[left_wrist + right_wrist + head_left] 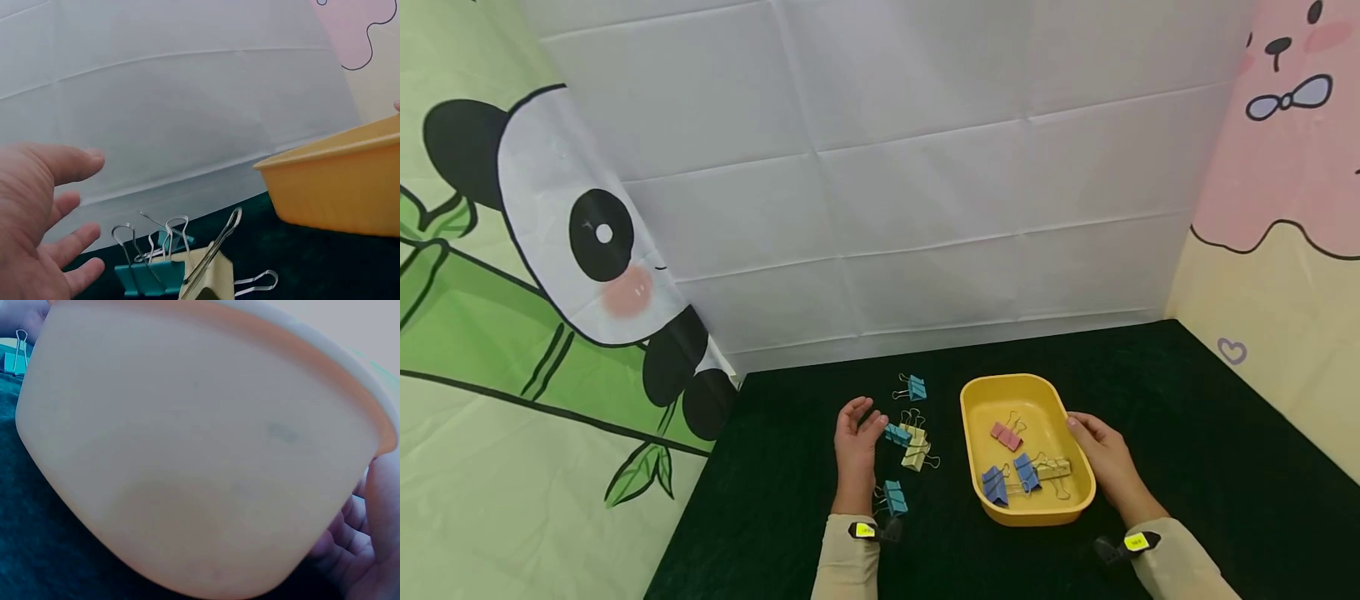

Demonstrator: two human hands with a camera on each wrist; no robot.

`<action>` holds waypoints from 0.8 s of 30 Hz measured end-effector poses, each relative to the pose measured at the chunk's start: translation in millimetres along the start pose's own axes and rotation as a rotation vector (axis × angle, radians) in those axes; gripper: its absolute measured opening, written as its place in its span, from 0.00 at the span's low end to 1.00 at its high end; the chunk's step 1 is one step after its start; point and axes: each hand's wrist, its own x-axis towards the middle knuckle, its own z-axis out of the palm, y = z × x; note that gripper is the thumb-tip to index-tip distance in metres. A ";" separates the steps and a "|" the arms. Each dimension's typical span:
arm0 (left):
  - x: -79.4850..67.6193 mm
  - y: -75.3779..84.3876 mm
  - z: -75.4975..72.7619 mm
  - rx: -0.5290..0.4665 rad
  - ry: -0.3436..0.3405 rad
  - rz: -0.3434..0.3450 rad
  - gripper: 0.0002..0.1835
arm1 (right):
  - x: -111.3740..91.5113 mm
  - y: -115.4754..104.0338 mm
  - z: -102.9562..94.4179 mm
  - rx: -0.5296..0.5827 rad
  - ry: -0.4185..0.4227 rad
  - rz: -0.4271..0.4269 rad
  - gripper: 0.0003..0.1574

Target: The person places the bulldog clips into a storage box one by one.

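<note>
My left hand (855,433) is open, its fingers spread and loosely bent, just left of a teal binder clip (897,434). In the left wrist view nothing lies between the thumb and fingers. That teal clip rests against yellow binder clips (915,452) on the dark cloth. With the thumb at the rim and fingers curled along the outside, my right hand (1105,454) grips the right side of a yellow plastic tray (1000,385). Inside the tray lie a pink binder clip (1006,437), two blue binder clips (1026,472) and a yellow binder clip (1054,469).
One teal binder clip (914,387) lies farther back, another teal binder clip (894,497) beside my left wrist. Dark green cloth (790,417) covers the table. A white sheet (925,208) hangs behind, with printed panda (550,233) and pink-and-cream (1277,183) sheets at the sides.
</note>
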 end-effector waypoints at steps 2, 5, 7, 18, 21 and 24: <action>1.6 -3.6 -3.1 0.024 -0.001 0.013 0.27 | 0.3 -0.2 0.7 0.001 0.001 -0.001 0.50; 3.9 -10.4 -7.8 0.068 -0.006 0.031 0.27 | 0.3 -0.6 1.9 0.001 0.003 -0.008 0.49; 5.1 -14.3 -9.9 0.094 -0.027 0.037 0.27 | 0.5 -0.9 2.3 -0.001 0.005 -0.009 0.49; 4.8 -22.6 -7.0 0.124 -0.104 0.018 0.30 | 0.4 -0.2 0.6 -0.002 -0.005 -0.004 0.50; 5.6 -25.0 -4.9 0.145 -0.096 0.032 0.31 | -0.2 1.1 0.0 -0.005 -0.009 0.003 0.50; 6.6 -26.7 -3.3 0.169 -0.101 0.049 0.32 | -0.7 1.2 -0.8 -0.007 -0.008 0.006 0.50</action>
